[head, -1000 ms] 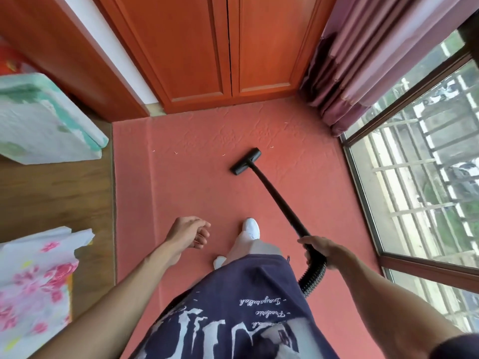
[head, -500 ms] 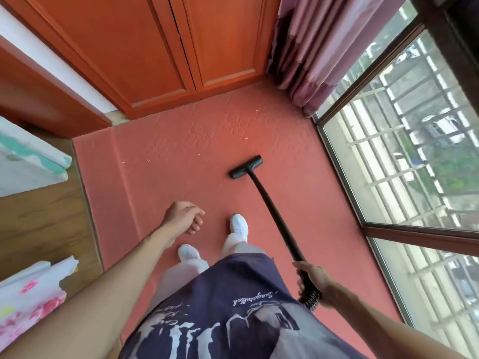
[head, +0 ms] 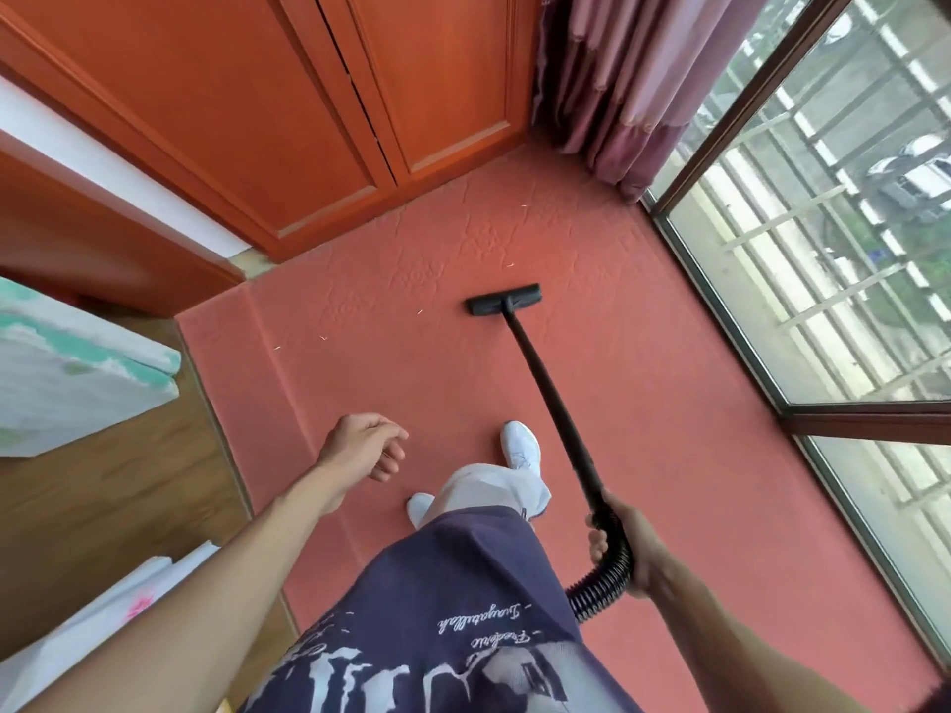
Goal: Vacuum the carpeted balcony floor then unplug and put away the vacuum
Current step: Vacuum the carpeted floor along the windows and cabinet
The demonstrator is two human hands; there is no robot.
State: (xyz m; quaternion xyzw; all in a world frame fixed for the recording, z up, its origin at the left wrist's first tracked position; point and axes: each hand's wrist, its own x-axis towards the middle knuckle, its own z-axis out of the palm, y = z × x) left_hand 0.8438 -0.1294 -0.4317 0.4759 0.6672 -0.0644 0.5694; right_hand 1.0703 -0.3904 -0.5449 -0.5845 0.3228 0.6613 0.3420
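Observation:
A black vacuum wand (head: 549, 398) slants across the red carpet (head: 669, 383), its flat floor head (head: 504, 300) resting on the carpet ahead of my feet. My right hand (head: 630, 545) grips the wand's lower end where the ribbed black hose (head: 602, 591) joins it. My left hand (head: 368, 447) hangs free over the carpet, fingers loosely curled, holding nothing. A few small pale bits of debris (head: 419, 312) lie on the carpet left of the head. The vacuum body and plug are out of view.
Orange wooden cabinet doors (head: 319, 120) stand at the far end, a purple curtain (head: 617, 84) in the corner. Glass windows (head: 823, 259) with bars run along the right. Wood floor (head: 103, 486) and folded bedding (head: 67, 367) lie to the left.
The floor head has turned to lie nearly square to me and sits a little farther right. My view has swung left to right; my left hand has opened slightly.

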